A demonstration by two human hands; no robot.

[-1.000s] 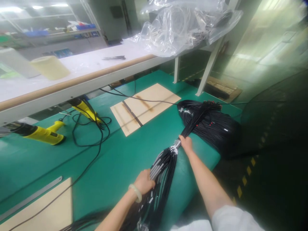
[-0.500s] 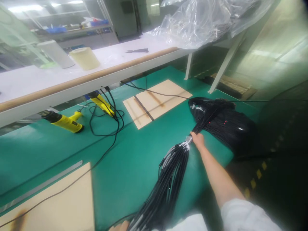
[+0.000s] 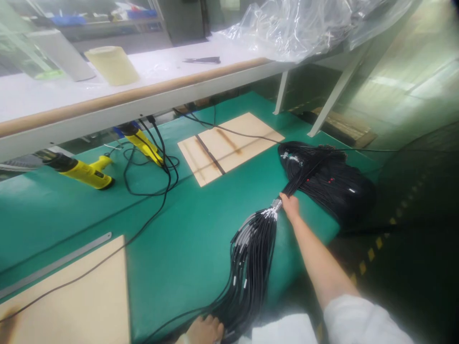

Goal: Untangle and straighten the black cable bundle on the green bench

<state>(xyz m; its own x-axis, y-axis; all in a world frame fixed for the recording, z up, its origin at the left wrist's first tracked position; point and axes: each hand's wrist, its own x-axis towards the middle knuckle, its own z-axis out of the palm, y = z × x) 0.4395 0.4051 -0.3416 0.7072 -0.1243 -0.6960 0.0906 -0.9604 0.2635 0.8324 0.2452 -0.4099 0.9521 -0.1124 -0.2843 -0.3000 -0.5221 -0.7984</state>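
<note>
The right hand (image 3: 289, 206) was stretched out over the green mat (image 3: 179, 239), its fingers closed around the bundle of black cables (image 3: 254, 253) at the taped point where the strands drew together. The left hand (image 3: 204, 330) sat at the bottom edge of the view, resting on the near end of the same bundle; whether its fingers gripped the cables or merely lay on them could not be told, as most of the hand was cut off. Between the two hands the cables fanned out across the mat, many with pale sleeves on them. Beyond the right hand the bundle ran into a large black coil of cable (image 3: 330, 184) lying at the mat's far right edge. Further out, a wooden board (image 3: 229, 145) lay flat on the mat, and a second wooden board (image 3: 71, 301) lay at the near left with a metal ruler (image 3: 57, 264) beside it. Two yellow heat guns (image 3: 84, 173) rested under the white bench (image 3: 107, 102), their black cords looping across the mat. On the bench stood a roll of tape (image 3: 112, 65) and a heap of clear plastic film (image 3: 297, 26)
</note>
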